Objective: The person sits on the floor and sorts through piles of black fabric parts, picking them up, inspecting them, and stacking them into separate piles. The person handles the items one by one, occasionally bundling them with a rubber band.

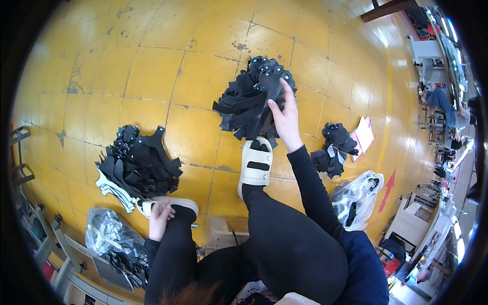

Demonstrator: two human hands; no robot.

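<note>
A large fanned pile of black cut fabric pieces (244, 104), with small white tags on several of them, lies on the floor ahead of me. My right hand (287, 119) reaches over its right side. Thumb and forefinger are spread apart against a dark grey piece (271, 80) on top. My left hand (160, 217) rests by my left sandal and shin, its fingers loosely bent with nothing visible in them. Just beyond that hand sits a second pile of black pieces (140, 165), with white striped pieces (113, 189) along its left edge.
A smaller black pile (334, 147) lies to the right, beside pink and white paper (363, 134). Clear plastic bags stand at right (358, 198) and left (109, 231). My cream sandal (255, 170) almost touches the middle pile. Metal frames (63, 244) line the left; workbenches (414, 216) the right.
</note>
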